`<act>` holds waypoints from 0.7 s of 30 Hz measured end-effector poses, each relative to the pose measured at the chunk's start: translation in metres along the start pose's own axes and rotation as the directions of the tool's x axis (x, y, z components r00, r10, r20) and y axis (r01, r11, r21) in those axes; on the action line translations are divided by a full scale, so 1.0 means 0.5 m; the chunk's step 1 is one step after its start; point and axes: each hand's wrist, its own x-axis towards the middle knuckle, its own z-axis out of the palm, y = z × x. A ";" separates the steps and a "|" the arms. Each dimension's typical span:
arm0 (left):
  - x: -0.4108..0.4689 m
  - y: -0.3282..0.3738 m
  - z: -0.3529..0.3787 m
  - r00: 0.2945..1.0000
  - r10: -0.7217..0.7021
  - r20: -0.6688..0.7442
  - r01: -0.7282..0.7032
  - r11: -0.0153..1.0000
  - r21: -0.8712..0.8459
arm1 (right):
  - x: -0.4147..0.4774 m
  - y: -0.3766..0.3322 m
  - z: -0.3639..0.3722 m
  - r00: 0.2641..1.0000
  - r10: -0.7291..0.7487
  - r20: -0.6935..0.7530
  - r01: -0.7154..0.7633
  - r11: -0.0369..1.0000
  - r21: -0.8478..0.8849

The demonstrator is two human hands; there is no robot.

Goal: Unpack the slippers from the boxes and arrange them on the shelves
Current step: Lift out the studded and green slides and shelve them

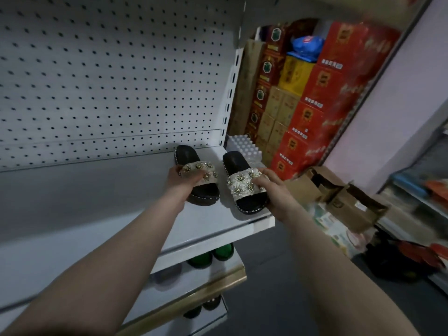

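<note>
Resting on shelf [218, 221], slippers [186, 154] in both grips [177, 183].

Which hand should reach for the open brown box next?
Probably the right hand, on the right slipper: the brown box sits beside it, past the shelf end. The left hand, on the left slipper, is farther.

Head camera, close, looking down at shelf [135, 214].
</note>
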 end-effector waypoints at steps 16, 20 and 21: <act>0.014 -0.006 0.019 0.998 0.029 -0.060 -0.013 0.969 0.247 | 0.099 -0.004 0.028 1.000 -0.028 -0.008 0.024 0.945 -0.326; -0.006 0.010 0.023 0.996 0.053 -0.079 -0.026 0.950 0.310 | 0.090 -0.007 0.028 0.998 -0.049 -0.036 0.034 0.940 -0.340; -0.013 0.017 0.024 0.994 0.075 -0.083 -0.044 0.944 0.326 | 0.085 -0.009 0.028 0.997 -0.060 -0.049 0.039 0.934 -0.355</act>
